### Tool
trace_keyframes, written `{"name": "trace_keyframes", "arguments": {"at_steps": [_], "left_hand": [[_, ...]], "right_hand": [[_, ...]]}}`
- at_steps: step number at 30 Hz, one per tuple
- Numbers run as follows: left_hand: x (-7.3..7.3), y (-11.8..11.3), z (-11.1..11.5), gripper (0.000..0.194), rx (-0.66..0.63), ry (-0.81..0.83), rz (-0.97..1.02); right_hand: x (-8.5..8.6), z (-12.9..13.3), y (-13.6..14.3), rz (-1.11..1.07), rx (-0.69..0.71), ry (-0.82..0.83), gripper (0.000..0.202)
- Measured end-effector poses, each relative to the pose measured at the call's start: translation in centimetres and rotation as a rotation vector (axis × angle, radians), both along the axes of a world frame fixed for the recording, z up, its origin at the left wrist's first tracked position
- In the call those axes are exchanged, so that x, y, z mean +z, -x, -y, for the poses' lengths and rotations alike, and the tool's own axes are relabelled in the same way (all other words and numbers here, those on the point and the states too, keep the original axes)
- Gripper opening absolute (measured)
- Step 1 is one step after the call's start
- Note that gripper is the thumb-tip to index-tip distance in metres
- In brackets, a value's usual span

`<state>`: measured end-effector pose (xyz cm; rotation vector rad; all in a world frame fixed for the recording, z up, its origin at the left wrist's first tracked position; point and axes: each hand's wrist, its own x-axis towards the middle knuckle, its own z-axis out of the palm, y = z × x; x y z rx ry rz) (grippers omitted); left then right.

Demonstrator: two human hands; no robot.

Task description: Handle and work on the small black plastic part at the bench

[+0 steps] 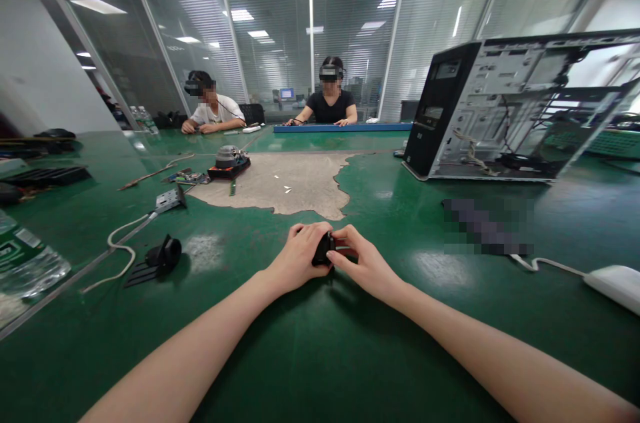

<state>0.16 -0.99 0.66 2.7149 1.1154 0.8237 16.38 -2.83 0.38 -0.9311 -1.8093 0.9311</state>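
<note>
Between my hands, low over the green table (pixel 310 356), is a small black part (pixel 324 251), mostly covered by fingers, so its kind does not show. My left hand (pixel 299 251) wraps round its left side. From the right, the thumb and fingers of my right hand (pixel 361 256) pinch its edge. To the left lies a black plastic piece with a round ring and flat slats (pixel 159 259). Beyond it is a small metal box (pixel 170 200) with a pale cable attached.
An opened computer case (pixel 500 116) stands at the right, with a blurred dark object (pixel 485 226) and a white power strip (pixel 615 286) nearer. A water bottle (pixel 30 260) is at the left. A heatsink (pixel 229 162) sits farther back. Two people sit across the table.
</note>
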Motion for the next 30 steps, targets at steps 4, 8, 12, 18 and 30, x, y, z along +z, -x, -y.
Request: {"name": "trace_keyframes", "arguments": {"at_steps": [4, 8, 12, 18, 30], "left_hand": [[0.03, 0.0, 0.04, 0.054, 0.008, -0.004, 0.004], [0.08, -0.03, 0.03, 0.054, 0.011, 0.003, -0.002], [0.09, 0.02, -0.02, 0.055, 0.01, 0.007, -0.008], [0.15, 0.05, 0.0, 0.055, 0.006, 0.02, -0.006], [0.0, 0.02, -0.15, 0.054, 0.019, 0.011, 0.002]], "right_hand": [[-0.11, -0.15, 0.12, 0.001, -0.036, -0.001, 0.013], [-0.19, -0.37, 0.32, 0.0, -0.061, 0.063, 0.023], [0.0, -0.26, 0.32, 0.04, -0.017, 0.091, 0.022], [-0.12, -0.03, 0.03, 0.055, -0.035, -0.094, 0.017], [-0.06, -0.63, 0.27, 0.009, -0.048, 0.072, 0.02]]}}
